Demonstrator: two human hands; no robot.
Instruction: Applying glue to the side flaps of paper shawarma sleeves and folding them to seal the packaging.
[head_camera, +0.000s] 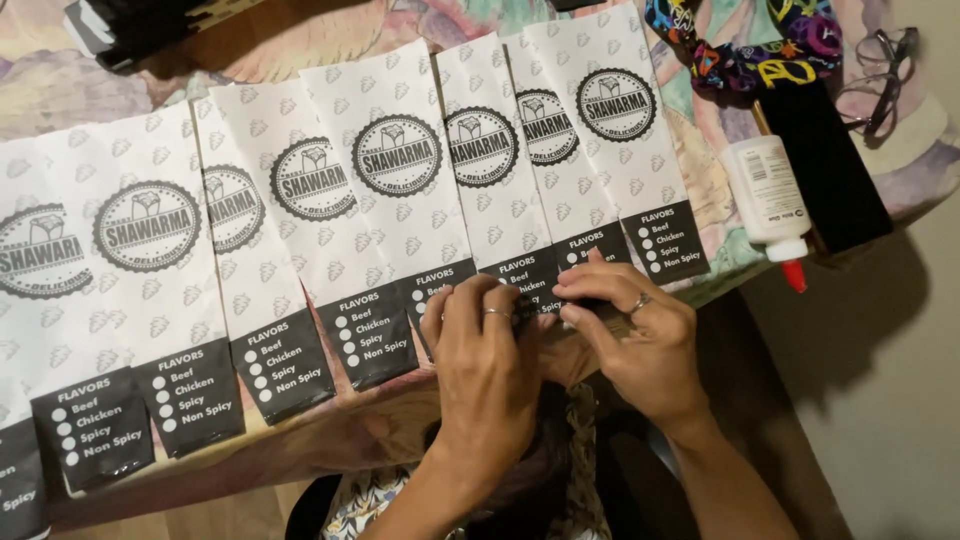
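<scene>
Both of our hands meet low in the head view, at the near edge of the table (300, 440). Our left hand (485, 365) curls its fingers (478, 300) down, pressed together onto the black bottom strip of a paper bag (495, 165). Our right hand (640, 340) lies flat beside it, its fingers (600, 285) close together and pressing the same dark strip, thumb tucked under, which we judge is meant to hold the fold steady against the table's edge. That strip sits directly under the fingertips of both hands, partly hidden by them, so we cannot tell whether anything is pinched.

We count about 8 white printed bags in an overlapping row (300, 200), fanned so that each bottom strip stays exposed. A white glue bottle (768, 195) with a red tip lies just right of the row, within reach of our right hand. Beyond it rest a black case (830, 170), a colourful scrunchie (745, 45) and a pair of glasses (885, 70).
</scene>
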